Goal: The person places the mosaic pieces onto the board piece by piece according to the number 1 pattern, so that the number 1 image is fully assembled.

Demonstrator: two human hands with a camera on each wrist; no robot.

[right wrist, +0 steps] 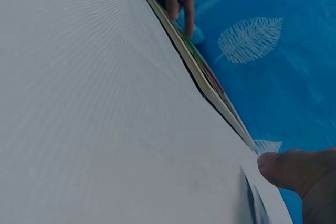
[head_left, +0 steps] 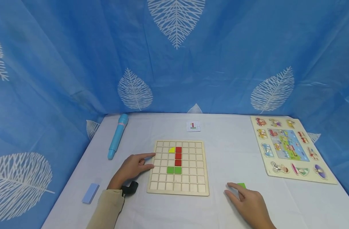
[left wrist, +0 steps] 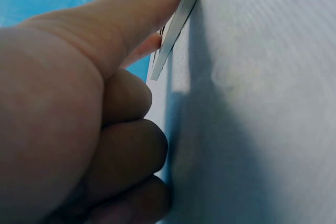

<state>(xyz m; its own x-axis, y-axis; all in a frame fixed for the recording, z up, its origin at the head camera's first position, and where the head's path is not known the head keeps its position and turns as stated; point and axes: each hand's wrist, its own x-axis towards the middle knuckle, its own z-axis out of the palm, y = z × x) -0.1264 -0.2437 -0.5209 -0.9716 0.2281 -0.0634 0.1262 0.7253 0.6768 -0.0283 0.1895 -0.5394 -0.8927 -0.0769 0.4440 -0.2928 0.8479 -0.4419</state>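
A wooden grid board lies on the white table, bearing three red tiles in a column, a yellow piece with a rounded corner and two green tiles. At its left edge rest the thumb and index finger of my left hand; the left wrist view shows the thumb at the board's rim and the other fingers curled under. To the right of the board, my right hand is low over the table, thumb and index finger apart with nothing visible between them. Partly hidden behind it is a green piece.
Beyond the board lies a small pattern card. A turquoise toy microphone and a light blue block are on the left. On the right is a wooden picture puzzle. Blue leaf-printed cloth hangs around the table.
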